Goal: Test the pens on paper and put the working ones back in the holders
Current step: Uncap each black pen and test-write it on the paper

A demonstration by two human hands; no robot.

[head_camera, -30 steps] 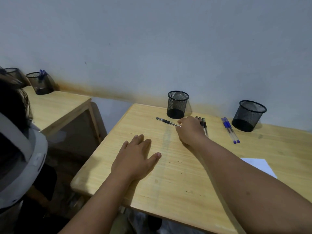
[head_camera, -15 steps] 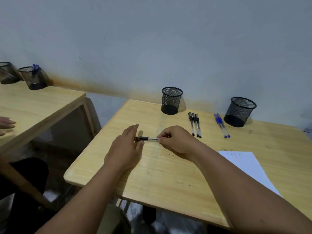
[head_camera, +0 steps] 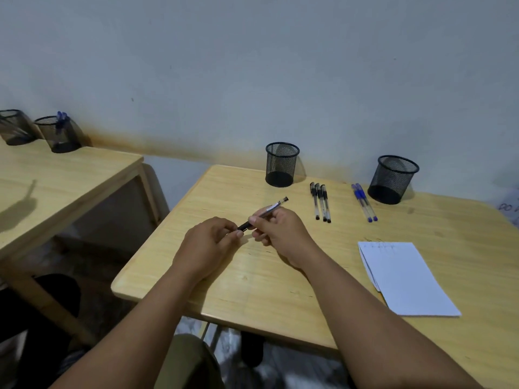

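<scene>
Left hand [head_camera: 206,244]: left of the paper, fingertips pinched on the dark cap end of the black pen [head_camera: 264,213].
Right hand [head_camera: 280,233]: just beside the left hand, closed around the same pen's clear barrel; pen held above the desk [head_camera: 252,290], far end tilted toward the wall.
Left holder [head_camera: 281,164]: well beyond the paper, by the wall; appears empty.
Three black pens [head_camera: 320,202]: flat on the desk, between holder and paper.
Two blue pens [head_camera: 364,203]: beyond the paper, side by side.
Right holder [head_camera: 393,179]: beyond the paper's far right; appears empty.
Paper [head_camera: 404,276]: landmark; faint marks along its top edge.
Progress: judged early; no pen in either holder, uncapping apparently under way, five pens waiting.
</scene>
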